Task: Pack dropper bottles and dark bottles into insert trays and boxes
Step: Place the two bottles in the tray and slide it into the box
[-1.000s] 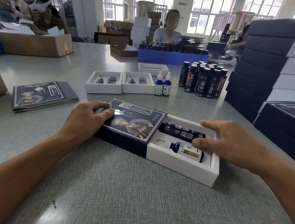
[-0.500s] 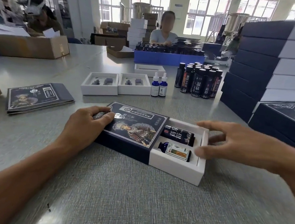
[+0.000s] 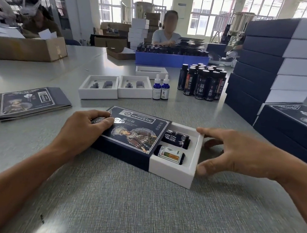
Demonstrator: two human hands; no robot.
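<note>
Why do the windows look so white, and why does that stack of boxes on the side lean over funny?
Head view: daylight floods the windows, so they wash out white, and it leaves a pale sheen on the table. The wide-angle lens bends the edges of the picture, so the stacked boxes seem to tilt. The faces at the back are blurred; the right hand looks slightly soft.

White tray (image 3: 172, 171) sitting part-way inside dark sleeve (image 3: 132, 133), mid-frame.
Dark bottle (image 3: 175, 138) and dropper bottle (image 3: 170, 154) are lying flat side by side in its exposed end.
</note>
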